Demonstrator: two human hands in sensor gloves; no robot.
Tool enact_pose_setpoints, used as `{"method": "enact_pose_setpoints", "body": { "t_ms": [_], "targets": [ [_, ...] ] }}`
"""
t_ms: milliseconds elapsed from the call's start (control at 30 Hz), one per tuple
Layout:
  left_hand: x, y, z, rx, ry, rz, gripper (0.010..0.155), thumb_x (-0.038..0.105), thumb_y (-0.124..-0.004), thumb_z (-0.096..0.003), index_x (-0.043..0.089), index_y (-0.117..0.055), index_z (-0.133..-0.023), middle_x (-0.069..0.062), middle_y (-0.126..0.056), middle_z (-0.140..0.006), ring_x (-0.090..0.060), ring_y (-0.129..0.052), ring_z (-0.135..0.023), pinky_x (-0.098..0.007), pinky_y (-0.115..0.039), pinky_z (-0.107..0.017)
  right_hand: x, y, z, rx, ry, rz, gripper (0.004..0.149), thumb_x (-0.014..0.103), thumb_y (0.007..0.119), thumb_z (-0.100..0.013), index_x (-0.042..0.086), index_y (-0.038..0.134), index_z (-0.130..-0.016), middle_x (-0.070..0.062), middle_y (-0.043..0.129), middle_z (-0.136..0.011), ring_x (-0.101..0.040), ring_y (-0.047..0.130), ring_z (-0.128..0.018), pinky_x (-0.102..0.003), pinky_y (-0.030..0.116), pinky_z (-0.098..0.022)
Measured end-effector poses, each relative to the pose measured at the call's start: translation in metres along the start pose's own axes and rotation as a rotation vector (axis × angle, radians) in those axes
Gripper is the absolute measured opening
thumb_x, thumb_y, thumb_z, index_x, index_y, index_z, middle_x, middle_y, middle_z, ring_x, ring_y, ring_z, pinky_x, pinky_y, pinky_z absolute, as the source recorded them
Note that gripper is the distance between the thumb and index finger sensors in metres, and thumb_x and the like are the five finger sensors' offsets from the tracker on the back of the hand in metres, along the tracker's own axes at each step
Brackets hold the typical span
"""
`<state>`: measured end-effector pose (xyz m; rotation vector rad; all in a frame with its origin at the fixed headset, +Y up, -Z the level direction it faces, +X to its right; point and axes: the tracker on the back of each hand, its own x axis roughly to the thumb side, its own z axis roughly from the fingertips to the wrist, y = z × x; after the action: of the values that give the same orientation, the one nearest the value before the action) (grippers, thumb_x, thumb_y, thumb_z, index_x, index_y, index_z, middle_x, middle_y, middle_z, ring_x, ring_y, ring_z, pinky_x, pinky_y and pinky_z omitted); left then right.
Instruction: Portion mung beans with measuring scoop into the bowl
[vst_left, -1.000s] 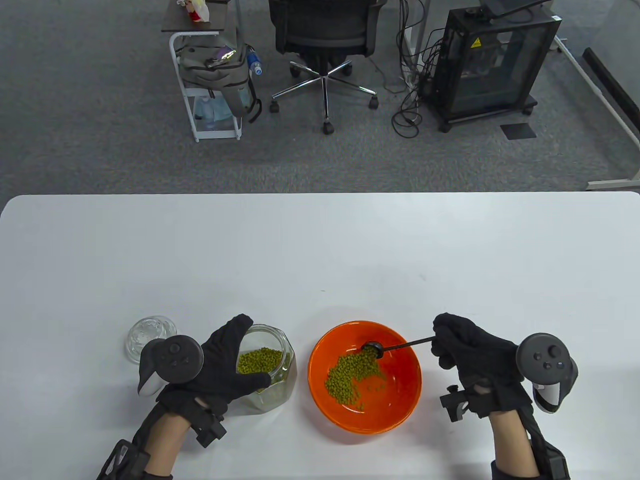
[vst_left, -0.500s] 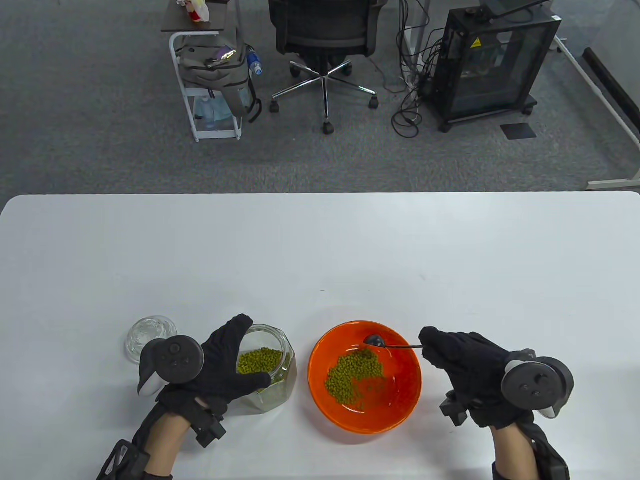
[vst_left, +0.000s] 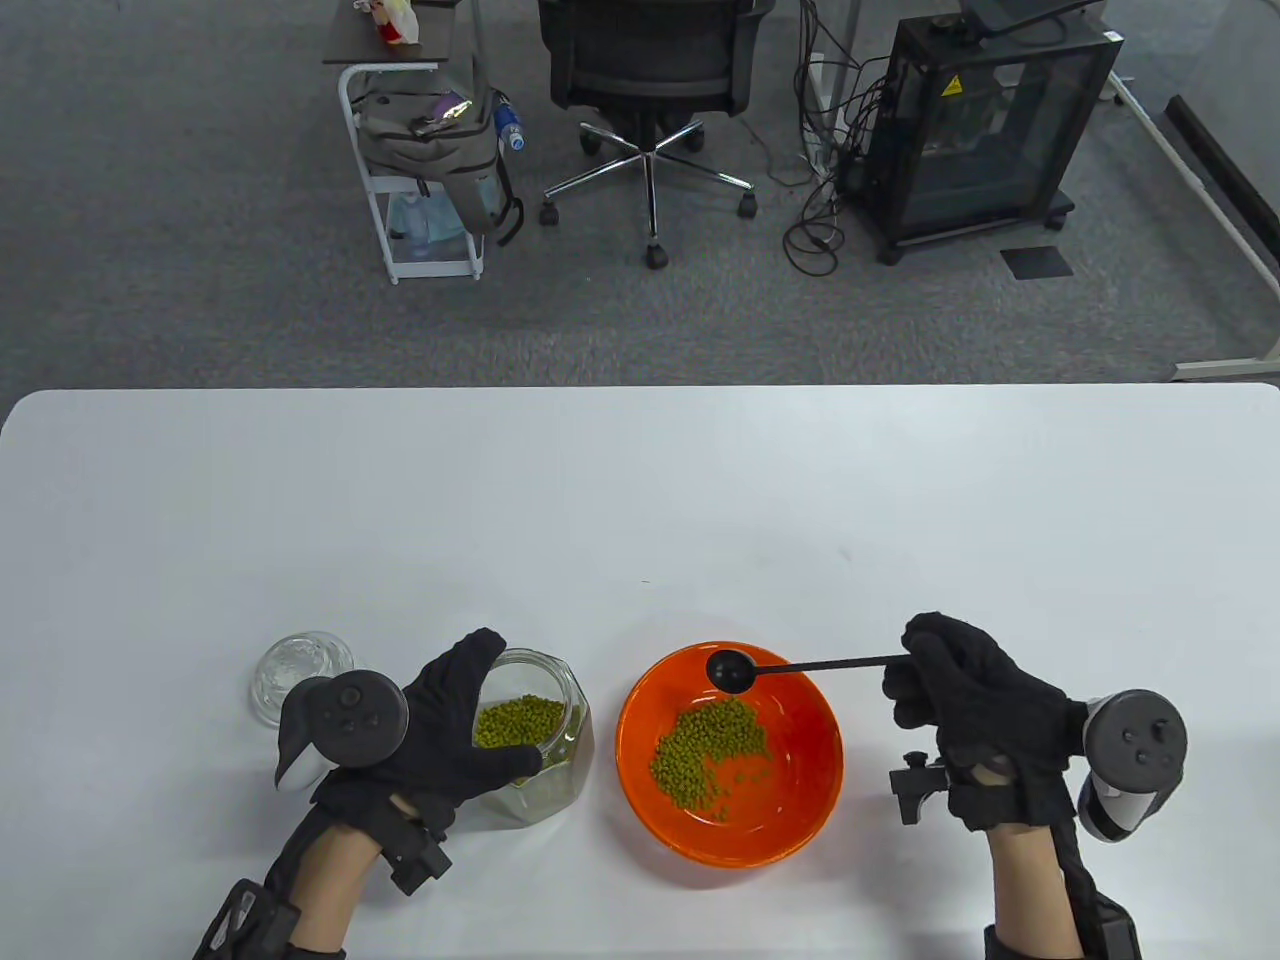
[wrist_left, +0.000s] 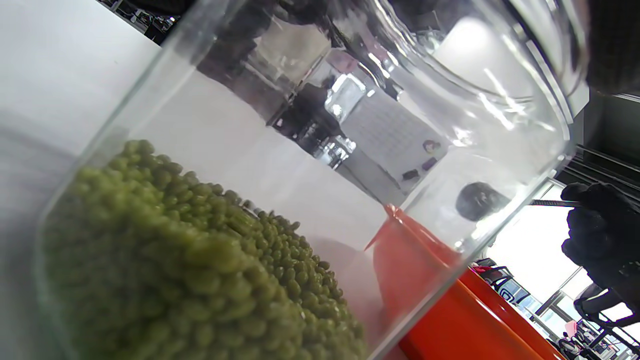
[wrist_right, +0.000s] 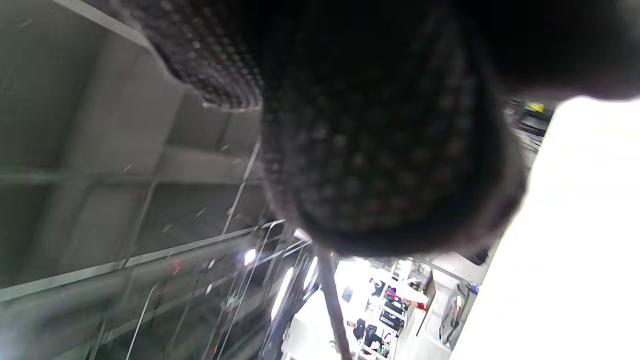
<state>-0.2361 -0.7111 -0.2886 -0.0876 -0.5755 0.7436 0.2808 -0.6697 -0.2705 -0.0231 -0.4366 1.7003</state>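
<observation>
Left hand (vst_left: 440, 735) fingers wrapped round glass jar (vst_left: 535, 740) of mung beans (vst_left: 517, 722) at 7 o'clock, orange bowl (vst_left: 800, 800) with bean pile (vst_left: 712, 752) at 6, right hand (vst_left: 975, 715) fingers pinching black scoop (vst_left: 733, 670) handle, scoop head over bowl's 12 o'clock rim, glass lid (vst_left: 297, 670) on tabletop (vst_left: 640, 500) beyond left hand.

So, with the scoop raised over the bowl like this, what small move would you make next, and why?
Probably carry the scoop left to the open jar. Its cup looks empty above the bowl, the right hand holds the handle, and the left hand grips the jar.
</observation>
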Motion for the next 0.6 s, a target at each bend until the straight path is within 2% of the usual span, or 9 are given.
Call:
{"method": "enact_pose_setpoints", "body": {
  "t_ms": [100,167,267,333,600],
  "targets": [
    [0.0,0.0,0.0,0.001,0.0,0.0,0.119,0.084,-0.08,-0.0422,0.003,-0.026,-0.111,-0.029,-0.038,-0.117,-0.06,-0.055,-0.104,-0.076,-0.049,-0.072,-0.011,0.002,-0.002,0.011,0.148,-0.162,0.042,0.035,0.092,-0.045,0.003,0.096,-0.072,-0.01,0.116,-0.035,-0.017,0.114,-0.011,-0.032,0.098,-0.012],
    [0.0,0.0,0.0,0.002,0.001,0.004,0.119,0.084,-0.081,-0.0421,0.003,-0.026,-0.111,-0.029,-0.038,-0.117,-0.06,-0.055,-0.104,-0.076,-0.049,-0.072,-0.011,0.007,-0.005,0.036,0.194,-0.25,0.042,0.035,0.091,-0.045,0.003,0.096,-0.072,-0.01,0.115,-0.035,-0.017,0.114,-0.011,-0.032,0.097,-0.012],
    [0.0,0.0,0.0,0.001,0.002,0.004,0.119,0.084,-0.081,-0.0421,0.003,-0.026,-0.111,-0.029,-0.038,-0.116,-0.06,-0.055,-0.104,-0.076,-0.049,-0.072,0.005,0.02,-0.008,0.09,0.184,-0.288,0.042,0.034,0.091,-0.046,0.003,0.095,-0.074,-0.011,0.114,-0.037,-0.018,0.113,-0.012,-0.033,0.097,-0.014],
    [0.0,0.0,0.0,0.001,0.001,0.004,0.119,0.084,-0.081,-0.0421,0.003,-0.026,-0.111,-0.029,-0.038,-0.117,-0.06,-0.055,-0.104,-0.076,-0.049,-0.072,0.022,0.031,-0.008,0.111,0.141,-0.23,0.042,0.035,0.09,-0.046,0.003,0.094,-0.074,-0.01,0.114,-0.037,-0.018,0.113,-0.013,-0.032,0.097,-0.014],
    [0.0,0.0,0.0,0.001,0.001,0.004,0.119,0.084,-0.081,-0.0421,0.003,-0.026,-0.111,-0.029,-0.038,-0.117,-0.06,-0.055,-0.104,-0.076,-0.049,-0.072,0.074,0.089,-0.007,0.224,0.076,-0.18,0.042,0.034,0.09,-0.046,0.003,0.094,-0.074,-0.011,0.114,-0.037,-0.018,0.112,-0.012,-0.033,0.096,-0.014]
  ]
}}
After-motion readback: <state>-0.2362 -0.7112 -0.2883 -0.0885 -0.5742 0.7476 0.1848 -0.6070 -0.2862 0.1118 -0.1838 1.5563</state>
